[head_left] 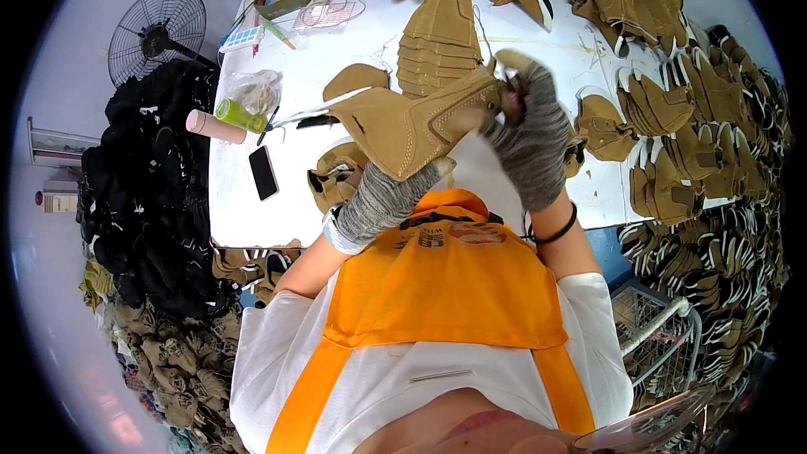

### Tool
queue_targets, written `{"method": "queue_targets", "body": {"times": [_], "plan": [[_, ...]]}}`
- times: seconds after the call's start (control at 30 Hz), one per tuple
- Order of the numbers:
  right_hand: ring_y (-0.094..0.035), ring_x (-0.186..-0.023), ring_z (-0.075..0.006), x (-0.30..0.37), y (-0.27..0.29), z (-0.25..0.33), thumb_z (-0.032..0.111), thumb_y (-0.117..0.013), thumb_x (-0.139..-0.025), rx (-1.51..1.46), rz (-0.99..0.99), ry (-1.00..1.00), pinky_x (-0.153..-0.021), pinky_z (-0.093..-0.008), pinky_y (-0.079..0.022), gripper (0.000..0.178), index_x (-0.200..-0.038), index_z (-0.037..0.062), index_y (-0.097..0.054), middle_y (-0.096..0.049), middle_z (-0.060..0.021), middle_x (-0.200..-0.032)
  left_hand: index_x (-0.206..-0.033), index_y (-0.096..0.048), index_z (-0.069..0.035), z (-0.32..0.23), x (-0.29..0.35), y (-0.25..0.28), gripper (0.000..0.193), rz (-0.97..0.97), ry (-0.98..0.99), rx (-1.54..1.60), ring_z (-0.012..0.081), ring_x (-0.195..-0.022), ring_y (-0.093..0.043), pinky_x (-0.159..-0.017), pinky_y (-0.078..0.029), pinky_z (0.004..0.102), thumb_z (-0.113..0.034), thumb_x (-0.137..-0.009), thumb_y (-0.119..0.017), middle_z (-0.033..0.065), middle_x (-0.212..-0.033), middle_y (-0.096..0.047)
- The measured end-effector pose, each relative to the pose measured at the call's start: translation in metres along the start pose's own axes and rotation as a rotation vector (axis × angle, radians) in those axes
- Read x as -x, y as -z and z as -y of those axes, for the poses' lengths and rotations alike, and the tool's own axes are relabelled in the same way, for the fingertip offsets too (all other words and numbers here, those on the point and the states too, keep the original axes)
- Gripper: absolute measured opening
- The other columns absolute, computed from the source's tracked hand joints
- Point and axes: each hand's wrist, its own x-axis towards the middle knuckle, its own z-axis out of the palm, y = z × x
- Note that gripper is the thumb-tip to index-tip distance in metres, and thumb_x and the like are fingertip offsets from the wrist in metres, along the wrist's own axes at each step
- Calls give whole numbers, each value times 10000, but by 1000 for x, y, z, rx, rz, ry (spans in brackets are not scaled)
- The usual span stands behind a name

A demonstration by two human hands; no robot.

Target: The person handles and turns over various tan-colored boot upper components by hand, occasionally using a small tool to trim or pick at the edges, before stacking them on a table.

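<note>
Head view: hold the suede upper [399,128] steady, left hand [380,202] pinching its edge, right hand [535,139] blurred, its grip unclear.

We hold our gloved left hand [382,202] cupped just beyond the orange apron's [445,303] left side, our blurred, gloved right hand [538,139] farther out beyond its right.

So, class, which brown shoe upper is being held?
The pale-stitched upper in the gloved left hand, the right hand at its right end; the others lie on the table or in piles.
</note>
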Motion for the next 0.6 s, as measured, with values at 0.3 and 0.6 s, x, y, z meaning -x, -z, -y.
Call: {"method": "queue_targets", "body": {"times": [0.3, 0.6], "plan": [[-578, -980, -296, 18, 38, -156, 139, -436, -925, 1532, 806, -58, -852, -413, -465, 256, -1134, 60, -560, -610, -160, -1035, -1215, -501, -5, 8, 3, 11, 516, -102, -47, 162, 173, -1013, -561, -843, -473, 287, -243, -814, -721, 96, -1133, -582], [-576, -903, -312, 138, 65, -270, 158, -546, -853, 1136, 593, -408, -790, -393, -483, 282, -1123, 88, -584, -604, -160, -977, -1225, -480, 13, 6, 3, 13, 571, -115, 56, 250, 177, -1026, -556, -852, -475, 296, -256, -795, -741, 106, -1150, -571]]}}
